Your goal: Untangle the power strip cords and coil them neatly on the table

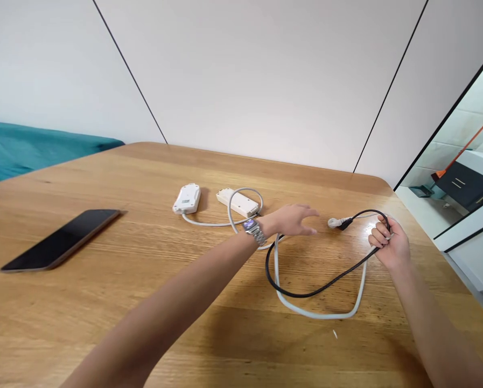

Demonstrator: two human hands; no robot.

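My right hand (387,243) is closed around a black cable (306,293) and a white cable (320,314), which loop together over the wooden table (144,280). My left hand (293,219), a metal watch (254,230) on its wrist, reaches out above the cables with fingers stretched open, holding nothing. Just beyond its fingertips lies a plug end (338,222) where the white and black parts meet. The white cable runs back to a white power strip (238,201) and a white adapter box (187,198).
A dark phone (61,240) lies face up on the left of the table. A teal surface (31,148) sits beyond the table's far left edge. White wall panels stand behind; a white unit (471,237) is close to the right edge.
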